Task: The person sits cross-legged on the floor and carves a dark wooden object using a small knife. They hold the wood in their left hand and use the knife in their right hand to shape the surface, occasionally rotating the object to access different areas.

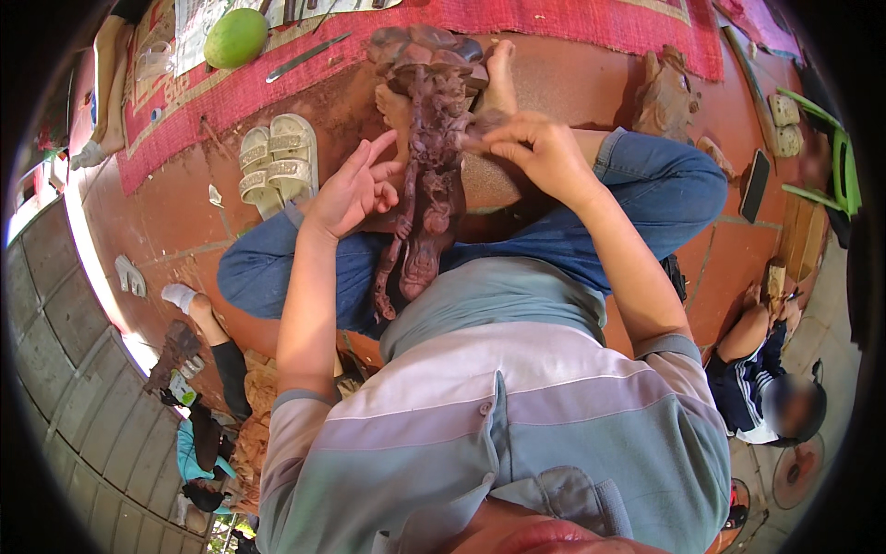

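Observation:
A dark reddish-brown wood carving (434, 217) lies lengthwise between my crossed legs, its bearded head nearest my belly and its broad, rocky-looking base pointing away from me. Along its left side runs a carved staff. My left hand (355, 194) hovers beside the carving with its fingers spread, and nothing shows in it. On the other side, my right hand (544, 157) is closed in a pinch against the carving's middle. A small blurred shape at those fingertips is too smeared to name.
A red mat (591, 28) spreads ahead, bearing a green round fruit (235, 39) and a knife (309, 57). Pale sandals (279, 162) sit at left. A rough wood piece (666, 97) and a phone (755, 186) lie at right. Other people sit behind on both sides.

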